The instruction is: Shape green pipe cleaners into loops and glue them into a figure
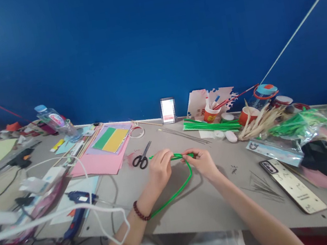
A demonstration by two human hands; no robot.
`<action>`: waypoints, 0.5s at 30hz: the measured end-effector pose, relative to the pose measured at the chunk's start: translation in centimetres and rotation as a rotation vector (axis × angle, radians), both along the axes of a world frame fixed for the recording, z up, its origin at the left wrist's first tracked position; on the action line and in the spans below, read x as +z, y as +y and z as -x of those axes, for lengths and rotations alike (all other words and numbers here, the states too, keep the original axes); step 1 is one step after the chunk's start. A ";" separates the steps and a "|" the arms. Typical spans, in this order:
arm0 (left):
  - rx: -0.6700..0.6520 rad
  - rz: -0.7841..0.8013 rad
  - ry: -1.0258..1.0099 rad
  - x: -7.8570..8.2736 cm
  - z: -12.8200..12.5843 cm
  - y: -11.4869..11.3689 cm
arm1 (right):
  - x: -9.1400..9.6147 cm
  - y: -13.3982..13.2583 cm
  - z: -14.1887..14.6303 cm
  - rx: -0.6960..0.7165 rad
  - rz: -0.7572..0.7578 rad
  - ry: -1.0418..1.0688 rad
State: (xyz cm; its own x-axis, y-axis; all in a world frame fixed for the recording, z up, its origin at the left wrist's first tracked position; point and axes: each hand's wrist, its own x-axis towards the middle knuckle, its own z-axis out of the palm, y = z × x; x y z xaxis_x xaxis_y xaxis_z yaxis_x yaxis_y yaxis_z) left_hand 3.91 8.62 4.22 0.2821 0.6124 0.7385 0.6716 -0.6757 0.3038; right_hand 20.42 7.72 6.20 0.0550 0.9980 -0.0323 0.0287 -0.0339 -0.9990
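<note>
A green pipe cleaner (178,191) bends in a long loop over the grey table (203,208), running from my wrist up to my fingers. My left hand (159,168), with a dark red bead bracelet on its wrist, pinches the upper end. My right hand (200,162) pinches the same strand a little to the right, fingers closed on it. The two hands nearly touch above the table's middle. Black-handled scissors (142,158) lie just left of my left hand.
Pink, green and yellow paper sheets (107,146) lie at left, with a blue glue gun (79,207), white cables and a water bottle (54,119). A bundle of green pipe cleaners (208,125), cups, wooden sticks, a phone (293,186) and a plastic bag lie at right.
</note>
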 end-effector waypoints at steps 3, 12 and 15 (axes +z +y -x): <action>-0.004 0.045 -0.039 0.2 0.0 0.1 | -0.2 0.2 -0.3 0.018 0.012 0.024; 0.043 0.084 -0.059 0.4 -0.1 -0.1 | -0.9 0.3 -0.2 0.029 -0.177 0.082; 0.041 0.152 -0.088 0.4 -0.2 0.0 | -0.7 0.2 -0.2 0.070 -0.168 0.139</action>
